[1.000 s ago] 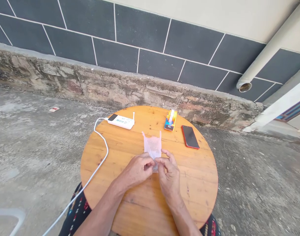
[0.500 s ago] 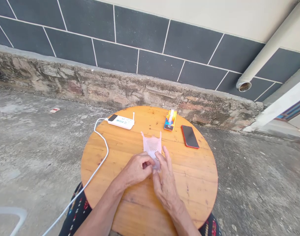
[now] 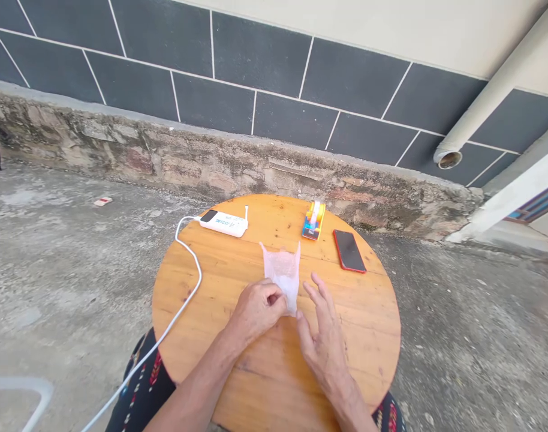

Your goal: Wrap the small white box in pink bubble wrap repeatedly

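A small piece of thin pinkish-white bubble wrap [image 3: 285, 270] lies on the round wooden table, its two far corners sticking up in points. My left hand [image 3: 261, 305] is closed at its near left edge, thumb and forefinger pinched on the sheet. To the right, my right hand [image 3: 321, 330] is open with fingers spread; its thumb tip is close to the sheet's near right corner, and I cannot tell whether it touches. The underside of the sheet is hidden.
On the wooden table [image 3: 193, 324] are a white power bank [image 3: 224, 223] with a white cable [image 3: 197, 264], a yellow-and-blue tape dispenser [image 3: 313, 221] and a red-edged phone [image 3: 349, 251]. A stone ledge and tiled wall [image 3: 292, 114] stand behind the table.
My right hand has moved away to the right from the sheet and its fingers have spread. More of the sheet's right side shows now. The left hand stays pinched at its edge.
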A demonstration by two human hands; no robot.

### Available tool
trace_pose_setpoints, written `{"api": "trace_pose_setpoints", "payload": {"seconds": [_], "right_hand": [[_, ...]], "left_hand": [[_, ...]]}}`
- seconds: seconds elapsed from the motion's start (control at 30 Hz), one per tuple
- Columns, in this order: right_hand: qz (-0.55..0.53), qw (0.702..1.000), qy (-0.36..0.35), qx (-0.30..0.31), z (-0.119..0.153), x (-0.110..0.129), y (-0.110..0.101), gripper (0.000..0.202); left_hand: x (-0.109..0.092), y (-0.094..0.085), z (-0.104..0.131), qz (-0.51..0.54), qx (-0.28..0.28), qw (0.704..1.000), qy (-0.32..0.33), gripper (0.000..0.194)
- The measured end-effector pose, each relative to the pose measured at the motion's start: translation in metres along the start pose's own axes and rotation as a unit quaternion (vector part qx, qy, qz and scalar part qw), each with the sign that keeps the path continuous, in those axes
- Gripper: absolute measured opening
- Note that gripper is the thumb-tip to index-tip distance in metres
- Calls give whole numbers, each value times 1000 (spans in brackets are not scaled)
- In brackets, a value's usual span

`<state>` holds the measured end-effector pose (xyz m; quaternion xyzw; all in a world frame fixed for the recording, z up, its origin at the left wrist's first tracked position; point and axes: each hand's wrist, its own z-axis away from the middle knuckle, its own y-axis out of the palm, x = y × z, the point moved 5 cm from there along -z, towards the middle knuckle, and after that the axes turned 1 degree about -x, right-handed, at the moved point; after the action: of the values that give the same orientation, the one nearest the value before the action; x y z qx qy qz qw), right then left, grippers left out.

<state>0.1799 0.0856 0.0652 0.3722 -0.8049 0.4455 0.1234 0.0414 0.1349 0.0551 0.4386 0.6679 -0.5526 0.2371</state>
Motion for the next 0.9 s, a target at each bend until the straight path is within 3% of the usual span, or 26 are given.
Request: {"api": "trace_pose_setpoints", "payload": {"seconds": [0.2,0.4,0.9], "right_hand": [[69,996,14,47,0,-10,4,24],[18,1000,25,1,-5,-11,9,19],[-21,996,73,-46,-3,-15,6,14]], "left_hand": [[-3,-3,1,9,12,1000,13,19],[-8,-7,4,12,74,996,41,15],[-12,-2,18,-50,27,995,85,24]]}}
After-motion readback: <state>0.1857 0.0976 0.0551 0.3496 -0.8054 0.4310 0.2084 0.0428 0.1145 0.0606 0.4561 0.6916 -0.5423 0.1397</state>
